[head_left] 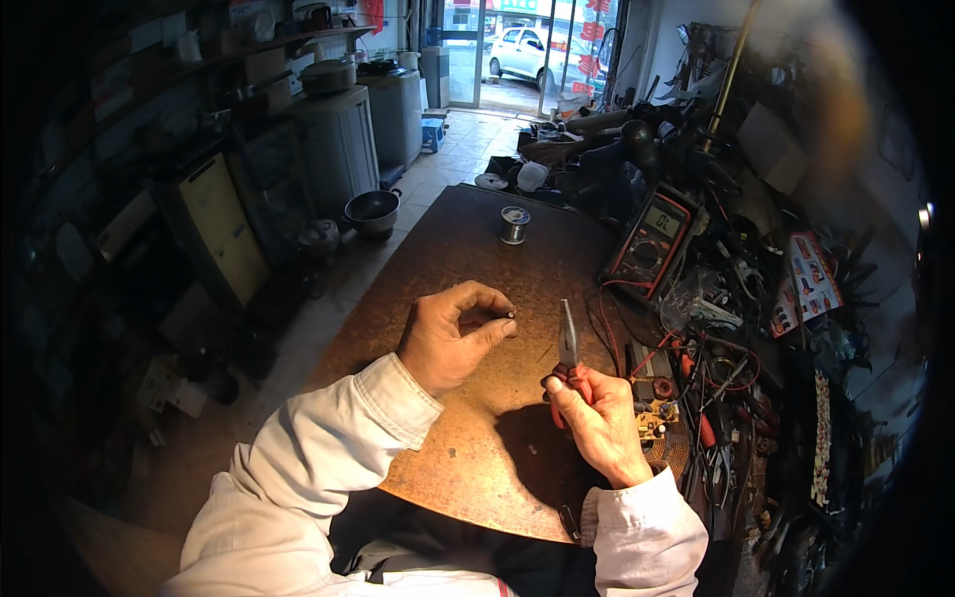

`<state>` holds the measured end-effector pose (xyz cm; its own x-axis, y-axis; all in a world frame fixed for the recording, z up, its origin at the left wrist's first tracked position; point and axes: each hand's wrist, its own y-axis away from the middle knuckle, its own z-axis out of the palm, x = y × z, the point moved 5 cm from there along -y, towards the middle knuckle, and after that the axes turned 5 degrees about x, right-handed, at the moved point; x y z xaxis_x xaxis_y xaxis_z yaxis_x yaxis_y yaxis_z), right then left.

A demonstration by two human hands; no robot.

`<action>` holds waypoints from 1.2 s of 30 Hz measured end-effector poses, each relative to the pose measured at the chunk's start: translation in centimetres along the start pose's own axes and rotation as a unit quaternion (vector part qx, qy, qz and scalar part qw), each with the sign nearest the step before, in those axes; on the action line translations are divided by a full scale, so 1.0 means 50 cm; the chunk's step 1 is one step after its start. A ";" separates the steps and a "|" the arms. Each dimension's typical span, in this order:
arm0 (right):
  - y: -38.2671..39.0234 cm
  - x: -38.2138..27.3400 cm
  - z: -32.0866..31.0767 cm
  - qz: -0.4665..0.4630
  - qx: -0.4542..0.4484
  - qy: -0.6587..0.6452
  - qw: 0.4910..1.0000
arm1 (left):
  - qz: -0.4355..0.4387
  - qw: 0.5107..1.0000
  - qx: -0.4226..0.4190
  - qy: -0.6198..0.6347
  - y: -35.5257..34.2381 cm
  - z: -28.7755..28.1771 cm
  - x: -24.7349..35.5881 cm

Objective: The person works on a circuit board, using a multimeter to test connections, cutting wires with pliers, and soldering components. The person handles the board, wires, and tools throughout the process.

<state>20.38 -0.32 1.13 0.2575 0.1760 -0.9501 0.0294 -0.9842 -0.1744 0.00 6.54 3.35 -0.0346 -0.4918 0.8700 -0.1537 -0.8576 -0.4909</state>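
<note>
At mid-frame your left hand pinches a tiny dark piece, your right hand clamps red-handled steel pliers, probably stiff, best handle-held

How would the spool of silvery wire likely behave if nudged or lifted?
Standing on its flat end, the spool would probably slide when nudged, not roll. Its silvery winding looks like metal wire, so it may feel heavy for its size. Knocked onto its side, its round rim could let it roll across the tabletop.
</note>
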 end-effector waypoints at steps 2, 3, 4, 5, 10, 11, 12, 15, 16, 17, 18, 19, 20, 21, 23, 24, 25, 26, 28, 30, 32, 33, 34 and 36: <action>0.006 -0.011 0.010 0.010 0.027 0.045 0.999 | 0.022 0.999 0.015 -0.021 0.004 -0.001 0.003; 0.005 -0.017 0.007 -0.065 0.047 0.103 0.992 | 0.034 0.998 0.025 -0.037 0.004 -0.003 0.005; 0.006 -0.020 0.007 -0.140 0.066 0.159 0.975 | 0.047 0.997 0.035 -0.054 0.004 -0.003 0.008; 0.007 -0.019 0.005 -0.156 0.077 0.173 0.969 | 0.060 0.995 0.043 -0.068 0.003 -0.003 0.008; 0.010 -0.029 0.005 -0.224 0.125 0.221 0.941 | 0.133 0.985 0.050 -0.100 0.004 0.000 0.028; 0.008 -0.029 0.006 -0.205 0.118 0.215 0.947 | 0.148 0.982 0.052 -0.105 0.004 -0.001 0.031; 0.008 -0.032 0.007 -0.186 0.112 0.210 0.953 | 0.161 0.979 0.049 -0.116 0.005 0.000 0.033; 0.009 -0.031 0.007 -0.167 0.101 0.201 0.960 | 0.189 0.972 0.043 -0.136 0.005 0.003 0.040; 0.009 -0.031 0.007 -0.168 0.098 0.199 0.960 | 0.191 0.971 0.044 -0.136 0.006 0.004 0.044; 0.008 -0.029 0.008 -0.167 0.097 0.201 0.960 | 0.193 0.971 0.044 -0.137 0.006 0.005 0.045; 0.007 -0.026 0.008 -0.165 0.095 0.204 0.960 | 0.195 0.970 0.042 -0.137 0.006 0.005 0.045; 0.006 -0.024 0.008 -0.164 0.094 0.206 0.960 | 0.197 0.970 0.040 -0.137 0.006 0.005 0.044; 0.006 -0.023 0.008 -0.150 0.085 0.211 0.962 | 0.200 0.970 0.038 -0.136 0.006 0.005 0.043; 0.007 -0.024 0.007 -0.135 0.077 0.217 0.964 | 0.199 0.970 0.036 -0.136 0.006 0.006 0.043; 0.007 -0.021 0.007 -0.117 0.066 0.220 0.966 | 0.197 0.970 0.033 -0.136 0.006 0.006 0.043; 0.007 -0.019 0.007 -0.114 0.064 0.218 0.967 | 0.198 0.970 0.032 -0.138 0.006 0.007 0.043; 0.007 -0.017 0.007 -0.111 0.061 0.217 0.968 | 0.199 0.970 0.031 -0.139 0.006 0.007 0.042; 0.007 -0.016 0.007 -0.122 0.067 0.211 0.967 | 0.200 0.970 0.030 -0.139 0.006 0.007 0.041; 0.008 -0.015 0.006 -0.144 0.079 0.201 0.966 | 0.195 0.971 0.029 -0.136 0.006 0.008 0.036; 0.009 -0.024 0.006 -0.172 0.093 0.220 0.956 | 0.194 0.971 0.028 -0.141 0.007 0.005 0.032; 0.011 -0.032 0.007 -0.177 0.096 0.228 0.952 | 0.198 0.968 0.027 -0.151 0.007 0.004 0.032; 0.011 -0.036 0.008 -0.169 0.092 0.228 0.955 | 0.200 0.967 0.029 -0.154 0.007 0.004 0.032; 0.011 -0.037 0.009 -0.160 0.088 0.227 0.957 | 0.203 0.966 0.030 -0.157 0.007 0.003 0.031; 0.012 -0.032 0.009 -0.162 0.087 0.242 0.953 | 0.207 0.963 0.031 -0.168 0.007 0.006 0.034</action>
<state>19.54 -1.20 2.41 0.6787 0.4008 -0.6154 0.0343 -0.8543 -0.5186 0.18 5.36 4.62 0.2437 -0.8053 0.5404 -0.1356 -0.5800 -0.8033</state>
